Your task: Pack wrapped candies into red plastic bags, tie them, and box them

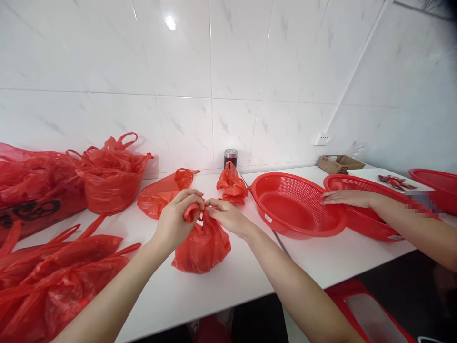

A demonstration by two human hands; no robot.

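A small filled red plastic bag [202,245] stands on the white table [200,290] in front of me. My left hand [177,219] pinches the bag's handles at its top, fingers closed. My right hand [228,215] meets it from the right and also grips the handles. Both hands touch at the bag's knot area.
Several red bags lie around: a pile [53,281] at front left, a full one [110,178] at back left, two small ones [162,193] [232,185] behind. Red colander baskets [296,205] stand at right; another person's hand [348,197] rests on one. A dark cup [230,157] and cardboard box [339,163] sit by the wall.
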